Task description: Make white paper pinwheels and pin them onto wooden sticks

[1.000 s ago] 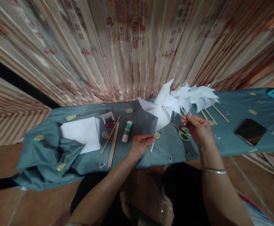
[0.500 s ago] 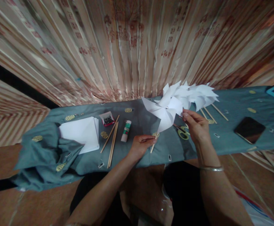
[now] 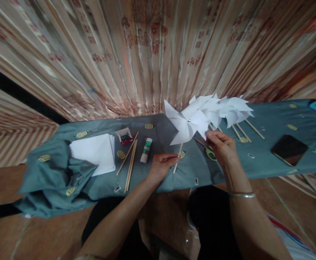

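A white paper pinwheel (image 3: 184,126) on a thin wooden stick is held up over the cloth-covered table, a small metal pin at its centre. My left hand (image 3: 162,167) pinches the stick below the blades. At the pinwheel's right side, my right hand (image 3: 223,147) has thumb and forefinger together at the tip of one blade. Just behind that hand, scissors with green handles (image 3: 210,153) lie partly hidden. More white pinwheels (image 3: 232,108) lie overlapping to the right, their sticks pointing toward me.
On the left lie a stack of white paper (image 3: 93,153), an open box of dark pins (image 3: 124,136), several wooden sticks (image 3: 131,164) and a glue stick (image 3: 146,150). A black phone (image 3: 289,150) rests at right. A patterned curtain (image 3: 152,65) hangs behind the table.
The pinwheel's blades have turned on the stick. My right hand has moved slightly left and down with the blade tip. My left hand keeps its hold on the stick.
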Demonstrator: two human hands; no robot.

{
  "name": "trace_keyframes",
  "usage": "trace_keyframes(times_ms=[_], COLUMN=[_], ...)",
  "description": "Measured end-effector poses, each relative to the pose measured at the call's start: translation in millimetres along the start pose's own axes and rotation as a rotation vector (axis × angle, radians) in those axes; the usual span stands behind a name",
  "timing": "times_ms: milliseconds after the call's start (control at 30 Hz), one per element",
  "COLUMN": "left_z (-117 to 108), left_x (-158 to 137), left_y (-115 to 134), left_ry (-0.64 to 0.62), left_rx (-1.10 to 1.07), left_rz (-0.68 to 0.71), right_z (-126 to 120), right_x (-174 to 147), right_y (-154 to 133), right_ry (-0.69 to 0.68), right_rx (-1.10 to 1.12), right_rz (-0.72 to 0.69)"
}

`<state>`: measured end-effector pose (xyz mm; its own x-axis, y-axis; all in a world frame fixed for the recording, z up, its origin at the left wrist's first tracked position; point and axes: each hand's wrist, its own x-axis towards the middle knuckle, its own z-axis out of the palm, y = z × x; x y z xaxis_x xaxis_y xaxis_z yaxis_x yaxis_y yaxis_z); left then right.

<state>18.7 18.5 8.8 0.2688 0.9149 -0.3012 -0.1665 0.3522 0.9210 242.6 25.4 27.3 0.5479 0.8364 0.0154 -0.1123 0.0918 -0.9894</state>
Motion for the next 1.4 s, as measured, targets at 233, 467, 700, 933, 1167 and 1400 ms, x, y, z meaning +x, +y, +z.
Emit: trace_keyframes(times_ms=[233,467,700,933,1167,1400], left_z=[1,2,1,0,0,1], left_x=[0,0,1,1,1,2], left_y=[3,4,2,1,2,0], left_ry=[0.007,0.008,0.01,0.008,0.004,0.0], left_rx=[-0.035,-0.056,-0.051,-0.044,-0.042,-0.073], left_rz=[-0.012,-0.011,-0.004,0.006,0.006,-0.006], right_z=[7,13,18,23,29,36], right_x=[-7,-13,-18,-25,-31,-36], right_y=[-3,-5,-6,-4,-5,-5], right_ry=[-0.073,-0.108,-0.168,-0.228,-0.276,-0.307], right_rx=[0.04,0.043,0.027,0.033,0.008,0.007], right_rz=[0.039,0.086,0.107,0.149,0.183,0.208])
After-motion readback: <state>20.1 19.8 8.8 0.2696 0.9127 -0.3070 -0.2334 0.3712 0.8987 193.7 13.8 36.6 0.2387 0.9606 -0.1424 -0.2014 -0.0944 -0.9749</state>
